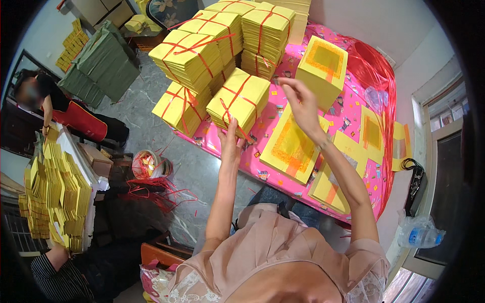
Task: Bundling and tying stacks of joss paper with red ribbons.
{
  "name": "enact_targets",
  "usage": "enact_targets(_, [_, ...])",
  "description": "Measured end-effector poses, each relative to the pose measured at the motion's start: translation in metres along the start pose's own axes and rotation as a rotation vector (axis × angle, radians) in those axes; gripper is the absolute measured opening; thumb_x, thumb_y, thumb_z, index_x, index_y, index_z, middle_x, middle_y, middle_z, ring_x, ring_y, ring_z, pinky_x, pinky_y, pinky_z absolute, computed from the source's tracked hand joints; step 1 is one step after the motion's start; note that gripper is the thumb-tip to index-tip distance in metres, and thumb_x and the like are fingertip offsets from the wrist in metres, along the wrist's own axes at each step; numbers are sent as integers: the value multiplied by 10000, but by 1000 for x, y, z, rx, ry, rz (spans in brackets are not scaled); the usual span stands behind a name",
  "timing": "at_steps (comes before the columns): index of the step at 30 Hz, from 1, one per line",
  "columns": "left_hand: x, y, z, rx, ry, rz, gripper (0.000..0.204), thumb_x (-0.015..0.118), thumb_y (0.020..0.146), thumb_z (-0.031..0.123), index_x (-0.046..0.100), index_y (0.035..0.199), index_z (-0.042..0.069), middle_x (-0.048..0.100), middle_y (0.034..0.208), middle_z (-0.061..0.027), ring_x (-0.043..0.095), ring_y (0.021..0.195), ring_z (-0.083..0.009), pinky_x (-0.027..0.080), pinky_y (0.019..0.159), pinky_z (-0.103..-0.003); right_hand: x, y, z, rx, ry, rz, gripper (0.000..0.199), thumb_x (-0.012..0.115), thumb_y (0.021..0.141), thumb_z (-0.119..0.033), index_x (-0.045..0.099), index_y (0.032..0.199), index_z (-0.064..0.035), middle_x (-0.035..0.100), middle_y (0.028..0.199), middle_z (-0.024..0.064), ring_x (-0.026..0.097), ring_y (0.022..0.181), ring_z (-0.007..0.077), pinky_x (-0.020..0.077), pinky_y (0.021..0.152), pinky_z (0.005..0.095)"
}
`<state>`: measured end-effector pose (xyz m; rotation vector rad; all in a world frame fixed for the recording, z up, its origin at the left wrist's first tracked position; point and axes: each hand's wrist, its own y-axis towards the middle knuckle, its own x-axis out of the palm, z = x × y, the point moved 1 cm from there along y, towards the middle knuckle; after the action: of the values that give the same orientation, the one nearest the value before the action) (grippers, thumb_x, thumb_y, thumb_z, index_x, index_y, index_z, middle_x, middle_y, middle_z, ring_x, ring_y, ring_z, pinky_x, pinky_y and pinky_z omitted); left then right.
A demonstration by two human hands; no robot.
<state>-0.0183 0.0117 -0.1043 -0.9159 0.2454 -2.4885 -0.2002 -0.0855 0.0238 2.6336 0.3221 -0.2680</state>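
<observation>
A tied yellow paper bundle (239, 97) touches the nearer left hand (231, 142) and lies left of the right hand's (302, 105) bent fingers; whether either pinches, I cannot tell.

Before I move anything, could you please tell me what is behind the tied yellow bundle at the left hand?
Behind the tied yellow bundle at the left hand stand taller, red-tied yellow stacks. Their lower parts directly behind it are covered and cannot be seen.

Near the table's (247, 157) near edge, the tied bundle (240, 96) hides part of our left hand (230, 143); behind, we see a pale yellow pile (301, 17) cropped above.
</observation>
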Motion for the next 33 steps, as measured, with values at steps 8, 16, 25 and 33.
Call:
enact_targets(8, [17, 18, 8, 1, 79, 28, 1177, 785, 799, 516, -35, 1557, 146, 185, 1574, -175, 278, 1433, -342, 330, 1086, -546, -65, -118, -209, -634, 255, 43, 106, 641, 941, -254, 676, 1018, -190, 652, 1048, -33, 579, 1055, 168, 410, 1005, 436])
enact_targets(16, [23, 53, 4, 202, 121, 152, 1246, 797, 800, 482, -113, 1557, 94, 32, 1583, -277, 163, 1470, -389, 277, 1137, -548, -79, -143, -258, -537, 459, 166, 345, 724, 888, -131, 684, 1116, -387, 588, 1023, -197, 513, 1059, 64, 345, 999, 422])
enact_targets(25, [80, 39, 35, 1257, 1347, 250, 906, 714, 838, 487, 294, 1492, 21, 226, 1500, -295, 226, 1402, -462, 189, 1150, -573, -88, -144, -243, -888, 597, 246, 283, 731, 877, -130, 677, 1073, -327, 597, 1009, -180, 534, 1018, 55, 369, 962, 366])
enact_targets(33, [82, 127, 38, 1097, 2087, -24, 829, 714, 822, 392, 329, 1516, 150, 382, 1497, -234, 397, 1330, -441, 342, 1047, -588, -103, -154, -232, -1104, 595, 324, 231, 736, 867, -129, 671, 1035, -273, 605, 997, -165, 553, 982, 47, 391, 929, 317])
